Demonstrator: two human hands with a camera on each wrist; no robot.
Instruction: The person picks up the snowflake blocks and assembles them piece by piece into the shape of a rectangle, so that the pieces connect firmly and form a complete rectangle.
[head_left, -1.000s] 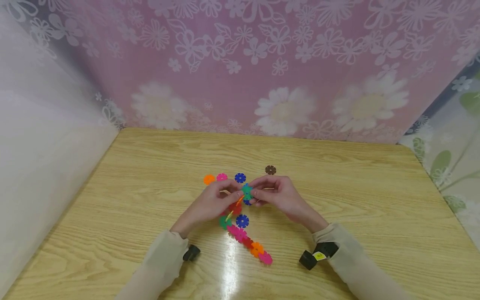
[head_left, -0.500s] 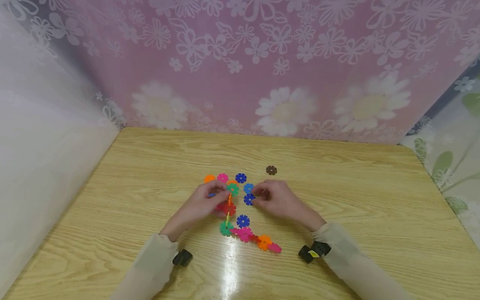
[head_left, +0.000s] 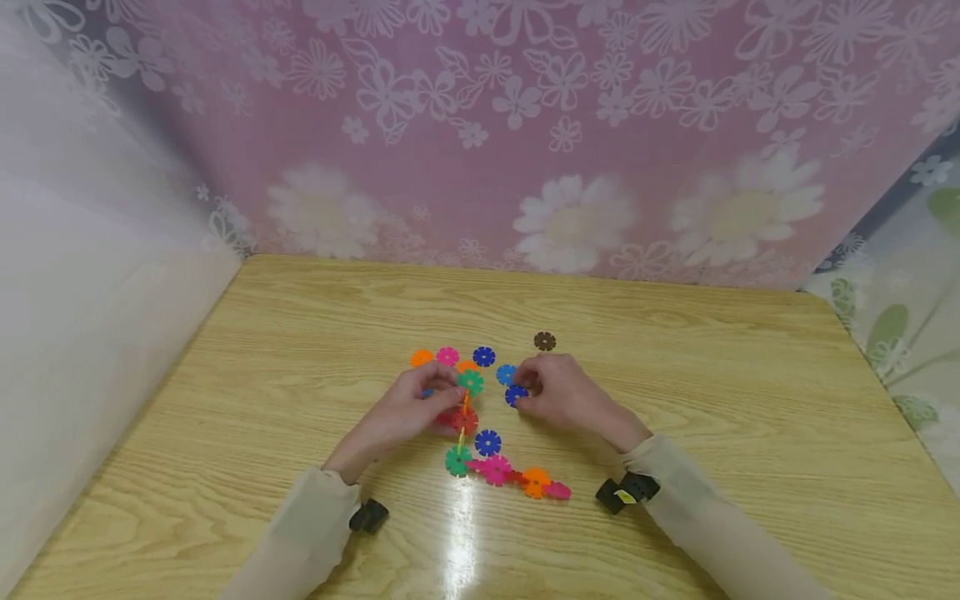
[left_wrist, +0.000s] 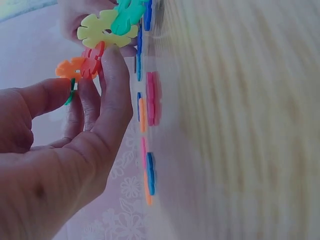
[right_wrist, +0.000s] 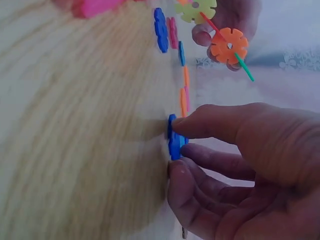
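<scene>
In the head view, my left hand (head_left: 405,410) pinches the top green disc (head_left: 470,382) of a chain of slotted plastic snowflake discs. An orange disc (right_wrist: 229,45), a red disc (left_wrist: 92,61) and a yellow disc (left_wrist: 106,30) follow below it. A lower green disc (head_left: 458,461) leads into a pink and orange stretch (head_left: 536,482) slanting right. My right hand (head_left: 567,393) has thumb and fingertips on opposite edges of a dark blue snowflake disc (right_wrist: 174,145), low at the tabletop. A lighter blue disc (head_left: 506,375) lies just behind it, near the same fingers.
Loose snowflake discs lie on the wooden table (head_left: 675,358): orange (head_left: 422,357), pink (head_left: 447,357) and dark blue (head_left: 483,357) behind my left hand, brown (head_left: 545,341) farther back. Another dark blue disc (head_left: 487,442) lies beside the chain. A pink flowered backdrop (head_left: 450,167) stands behind.
My hands have moved apart, the left drawing the chain's green end leftward, away from the right fingers. The right hand came down to the blue discs, which have shifted slightly right.
</scene>
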